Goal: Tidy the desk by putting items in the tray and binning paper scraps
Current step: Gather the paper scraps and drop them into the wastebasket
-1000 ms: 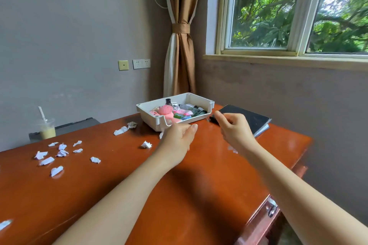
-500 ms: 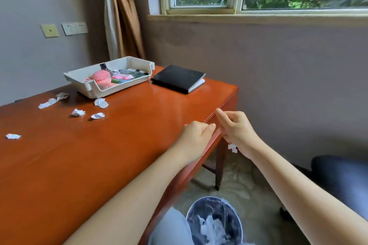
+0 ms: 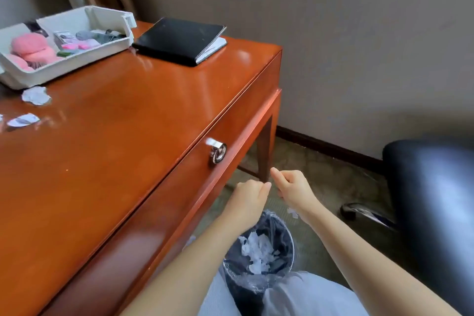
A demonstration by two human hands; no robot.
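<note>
Hovering beyond the bin (image 3: pixel 287 236).
Right hand (image 3: pixel 292 188) is clutching a scrap (image 3: pixel 292 213); left hand (image 3: pixel 250 194) curled, contents unclear. Dropped here, it may be missing.

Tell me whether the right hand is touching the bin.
Apart. The head view shows carpet between the right hand and the bin.

Left hand (image 3: pixel 250 196) and right hand (image 3: pixel 295 190) curled above the bin (image 3: pixel 292 249), seemingly a paper scrap (image 3: pixel 292 212) beneath
</note>
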